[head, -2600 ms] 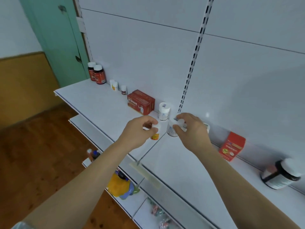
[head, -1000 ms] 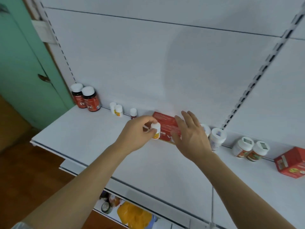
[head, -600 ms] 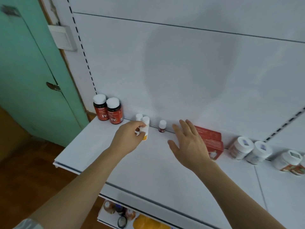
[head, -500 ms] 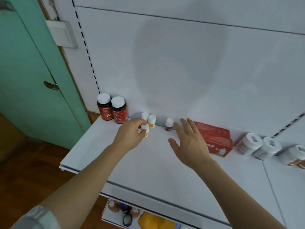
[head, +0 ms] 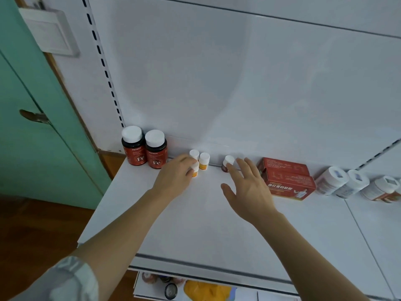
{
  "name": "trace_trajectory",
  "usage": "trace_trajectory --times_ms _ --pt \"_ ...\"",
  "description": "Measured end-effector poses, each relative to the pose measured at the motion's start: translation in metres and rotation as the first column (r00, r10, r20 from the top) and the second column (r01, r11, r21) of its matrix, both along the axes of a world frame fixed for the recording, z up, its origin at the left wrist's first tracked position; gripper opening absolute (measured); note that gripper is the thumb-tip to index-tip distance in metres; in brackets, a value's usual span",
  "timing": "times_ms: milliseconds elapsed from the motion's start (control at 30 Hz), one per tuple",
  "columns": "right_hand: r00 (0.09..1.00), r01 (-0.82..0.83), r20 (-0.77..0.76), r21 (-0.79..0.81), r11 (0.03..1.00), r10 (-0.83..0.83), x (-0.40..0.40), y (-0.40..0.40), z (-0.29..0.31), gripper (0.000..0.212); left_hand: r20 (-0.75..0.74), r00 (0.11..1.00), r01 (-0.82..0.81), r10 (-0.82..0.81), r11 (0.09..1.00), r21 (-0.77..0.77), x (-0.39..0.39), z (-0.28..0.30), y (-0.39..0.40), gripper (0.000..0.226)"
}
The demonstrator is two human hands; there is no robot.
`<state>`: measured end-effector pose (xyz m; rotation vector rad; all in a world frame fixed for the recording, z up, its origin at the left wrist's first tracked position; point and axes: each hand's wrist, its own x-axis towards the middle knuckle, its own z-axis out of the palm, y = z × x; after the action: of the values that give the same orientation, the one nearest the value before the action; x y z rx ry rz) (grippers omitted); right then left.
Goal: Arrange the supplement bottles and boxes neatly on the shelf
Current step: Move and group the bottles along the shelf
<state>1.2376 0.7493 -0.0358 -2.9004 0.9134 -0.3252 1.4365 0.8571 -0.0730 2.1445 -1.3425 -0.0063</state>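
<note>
Lower shelf (head: 195, 290): at the bottom of the frame, yellow packaging and dark round lids are partly seen; it is not involved, though anything knocked off the edge above could fall towards it
Shelf (head: 195, 224): a broad bare white surface is seen in the middle of the frame, and all the stock is lined against the back panel
Right hand (head: 247, 192): the grip is released, fingers spread and straight, held just in front of the dark red small bottle (head: 226, 165) at centre frame; contact cannot be told; a careless forward sweep could tip this light bottle or push it against the red boxes (head: 286, 179)
Left hand (head: 173, 177): the grip is closed around the small orange bottle (head: 194, 170), left of centre, which is held just in front of the two small white-capped bottles (head: 199, 158)
Main risk: the held bottle is judged to be at the point of being set down; if it is lowered at a tilt or released too soon, it could topple and knock its two neighbours
Second risk: the knuckles are close to the two Fe bottles (head: 144, 148), so a sideways withdrawal could nudge them out of line
Far right: white jars (head: 342, 181) are seen at the right edge of the frame, well apart from both hands, and are judged unlikely to be disturbed
</note>
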Motion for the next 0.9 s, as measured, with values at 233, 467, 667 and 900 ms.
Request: trace_trajectory --times_ms 233,467,667,900 --pt "1.0 0.018 -0.016 0.005 1.0 -0.018 0.008 0.0 -0.001 0.059 0.12 0.992 0.045 -0.046 0.999 0.015 0.008 -0.009 -0.004 0.024" --pt "0.999 0.032 -0.026 0.011 0.999 -0.031 0.007 -0.004 0.003 0.06 0.144 0.989 0.025 -0.031 0.999 0.046 0.008 -0.005 -0.006 0.022" --pt "0.998 0.042 -0.049 0.015 0.999 -0.041 0.004 -0.003 0.006 0.062 0.184 0.982 0.028 -0.029 1.0 0.004 0.003 0.003 -0.007 0.029" --pt "0.994 0.11 -0.012 -0.001 0.994 -0.11 -0.022 0.0 0.007 0.066 0.266 0.959 0.127 -0.096 0.987 -0.101 -0.04 0.025 -0.029 0.031"
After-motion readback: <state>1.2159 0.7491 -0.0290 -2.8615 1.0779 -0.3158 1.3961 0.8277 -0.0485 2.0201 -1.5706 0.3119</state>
